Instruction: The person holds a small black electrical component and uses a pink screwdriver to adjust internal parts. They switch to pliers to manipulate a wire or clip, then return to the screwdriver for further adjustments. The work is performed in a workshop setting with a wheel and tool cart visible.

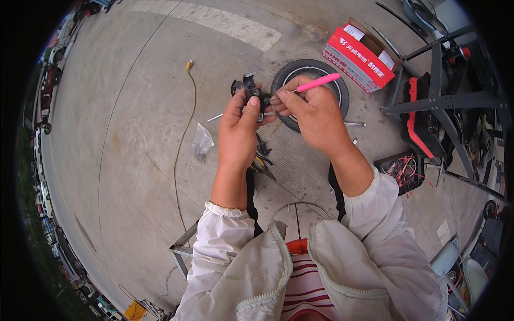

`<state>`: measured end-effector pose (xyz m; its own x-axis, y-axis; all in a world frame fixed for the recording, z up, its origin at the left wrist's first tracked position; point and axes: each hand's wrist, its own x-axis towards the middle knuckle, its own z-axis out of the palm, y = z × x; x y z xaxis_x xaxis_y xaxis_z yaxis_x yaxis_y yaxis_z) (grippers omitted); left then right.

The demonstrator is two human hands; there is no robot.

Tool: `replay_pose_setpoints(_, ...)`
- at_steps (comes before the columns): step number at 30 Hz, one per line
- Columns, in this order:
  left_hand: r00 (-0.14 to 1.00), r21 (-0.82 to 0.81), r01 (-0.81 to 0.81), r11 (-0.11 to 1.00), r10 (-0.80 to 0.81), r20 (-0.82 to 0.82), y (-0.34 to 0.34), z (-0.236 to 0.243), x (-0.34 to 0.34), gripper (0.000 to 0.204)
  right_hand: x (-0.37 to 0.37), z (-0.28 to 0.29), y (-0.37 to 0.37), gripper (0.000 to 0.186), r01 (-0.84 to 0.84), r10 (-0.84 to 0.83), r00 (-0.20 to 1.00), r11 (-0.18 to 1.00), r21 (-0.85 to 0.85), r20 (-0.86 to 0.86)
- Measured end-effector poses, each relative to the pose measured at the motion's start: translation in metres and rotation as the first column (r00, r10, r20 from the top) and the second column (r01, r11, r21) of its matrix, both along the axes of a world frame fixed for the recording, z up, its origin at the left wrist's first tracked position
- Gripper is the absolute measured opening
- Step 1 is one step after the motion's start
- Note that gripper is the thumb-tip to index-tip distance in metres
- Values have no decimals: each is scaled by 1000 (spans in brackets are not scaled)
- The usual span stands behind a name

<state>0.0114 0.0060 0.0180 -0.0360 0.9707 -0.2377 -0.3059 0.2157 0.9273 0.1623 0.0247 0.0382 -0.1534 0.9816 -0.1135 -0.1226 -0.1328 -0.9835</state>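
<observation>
My left hand (pixel 242 120) is closed around a small black plastic part (pixel 250 88) with a clamp-like top, held up in front of me. Against that part's right side, my right hand (pixel 313 109) pinches a thin tool with a bright pink handle (pixel 319 82). The handle points up and right, while its working end is hidden among the fingers. It looks like a small screwdriver, though the tip does not show. Beyond my right hand a black-tyred wheel (pixel 281 80) lies flat on the floor, partly covered by the hand.
A red cardboard box (pixel 358 60) stands open behind the wheel. Right of me are a metal frame (pixel 436 104), a red-and-black toolbox (pixel 415 115) and a tray of wires (pixel 404 171). Pliers (pixel 262 166), a clear plastic bag (pixel 202 140) and a yellow cable (pixel 193 99) lie on the concrete.
</observation>
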Motion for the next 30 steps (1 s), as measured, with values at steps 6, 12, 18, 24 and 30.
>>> replay_pose_setpoints(6, 998, -59, 54, 997, -55, -10, 0, -4, 4, 31, 4, -7, 3, 20, 5, 0, 996, 999, -54, 90)
replay_pose_setpoints(12, 986, -118, 66, 991, -46, 162, -1, -2, 8, 31, 2, -16, 5, 21, 30, -28, 995, 999, -17, 98)
replay_pose_setpoints(18, 980, -89, 65, 994, -47, 194, -4, -3, 8, 29, 0, -12, 6, 20, 36, -20, 994, 988, -149, 106)
replay_pose_setpoints(24, 986, -109, 68, 992, -50, 160, -5, 5, 11, 30, 2, -15, 5, 22, -7, -16, 997, 950, -312, -69)
replay_pose_setpoints(30, 953, -182, 59, 981, -1, 303, -3, -5, 6, 33, -2, -13, 4, 23, -37, 24, 998, 966, -256, -54)
